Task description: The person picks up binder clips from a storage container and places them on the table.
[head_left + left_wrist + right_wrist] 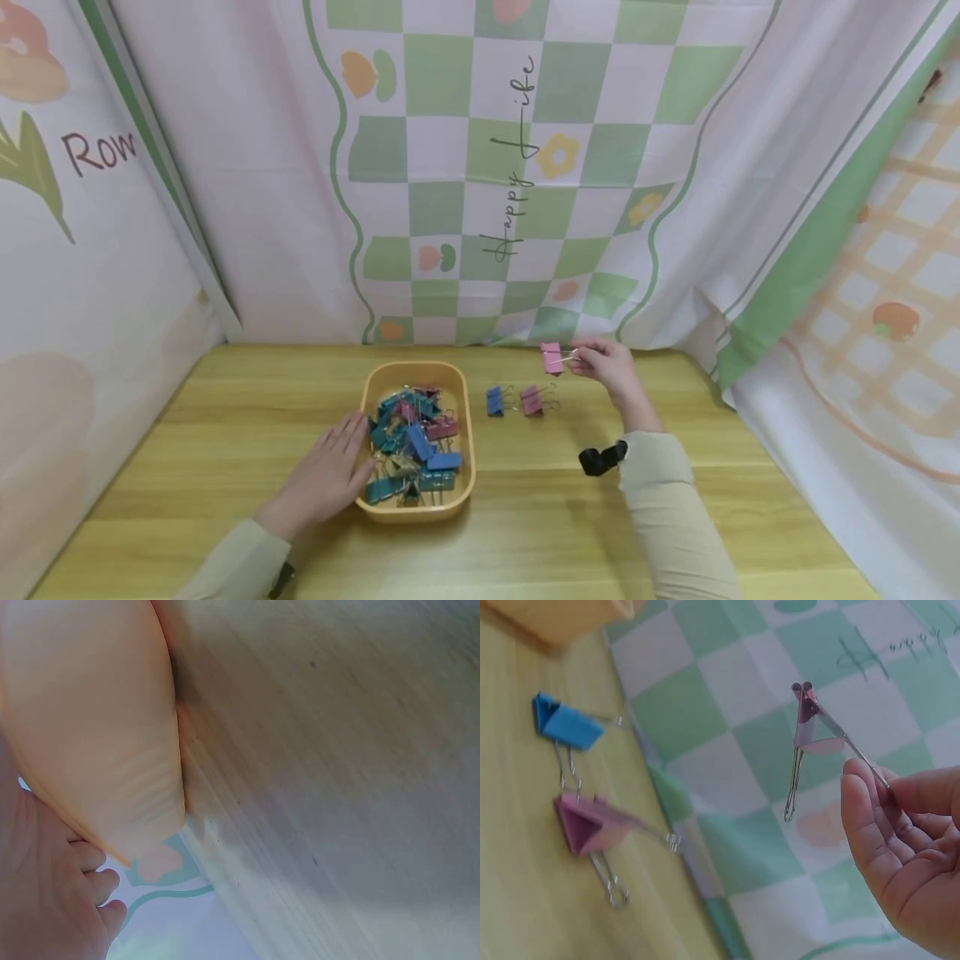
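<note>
My right hand (pixel 609 369) pinches one wire handle of a pink binder clip (pixel 552 358) and holds it above the table's back part. In the right wrist view the raised clip (pixel 808 724) hangs from thumb and fingertips, its other handle pointing down. Below and to the left of it, a blue clip (pixel 495 402) and a darker pink clip (pixel 532 402) stand side by side on the table. My left hand (pixel 324 475) rests with extended fingers against the left rim of a yellow basket (pixel 469 467) full of clips; its fingers touch the basket wall (pixel 97 735).
Inside the basket lie several teal, blue, pink and gold clips (pixel 420 442) in a jumble. The wooden table (pixel 525 533) ends at the back against a hanging green-and-white checked cloth (pixel 438 208). White printed cloth (pixel 97 275) hangs at both sides.
</note>
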### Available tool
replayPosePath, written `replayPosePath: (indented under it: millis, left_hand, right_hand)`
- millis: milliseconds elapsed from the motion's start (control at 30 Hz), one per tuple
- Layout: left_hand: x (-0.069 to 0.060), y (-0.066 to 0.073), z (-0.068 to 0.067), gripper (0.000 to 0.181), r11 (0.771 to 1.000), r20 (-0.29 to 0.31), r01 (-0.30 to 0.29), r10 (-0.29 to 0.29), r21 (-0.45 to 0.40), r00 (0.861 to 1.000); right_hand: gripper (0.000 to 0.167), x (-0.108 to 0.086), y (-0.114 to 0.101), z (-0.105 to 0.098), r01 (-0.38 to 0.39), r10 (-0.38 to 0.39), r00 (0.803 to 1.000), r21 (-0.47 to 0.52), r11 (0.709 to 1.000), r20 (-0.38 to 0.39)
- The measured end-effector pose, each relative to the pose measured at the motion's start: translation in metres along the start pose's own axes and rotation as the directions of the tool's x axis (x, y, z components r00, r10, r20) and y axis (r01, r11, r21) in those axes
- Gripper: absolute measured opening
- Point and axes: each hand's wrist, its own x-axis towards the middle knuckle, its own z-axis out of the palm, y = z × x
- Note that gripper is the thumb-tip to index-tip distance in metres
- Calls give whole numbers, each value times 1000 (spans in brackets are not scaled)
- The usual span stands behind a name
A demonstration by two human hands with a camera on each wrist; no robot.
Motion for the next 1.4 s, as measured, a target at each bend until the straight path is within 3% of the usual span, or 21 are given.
replayPosePath:
  millis: [500,1000,1200,1400]
  left_hand:
    - [-2,1,0,60,1000,-20,-2,2,-3,1000]
    - [-2,1,0,61,1000,-9,14,-14,-18,1000]
    - [-2,1,1,61,1000,-17,7,-8,-18,1000]
    - [-2,1,2,61,1000,-23,4,-4,-13,1000]
  right_hand:
    - [33,2,37,-26,-97,93,994,-75,992,-51]
    - [28,15,76,-26,-149,135,988,-243,958,-75]
    - [28,16,84,-25,-191,178,981,-215,958,-76]
    - [27,16,85,-24,-184,173,982,-216,959,-70]
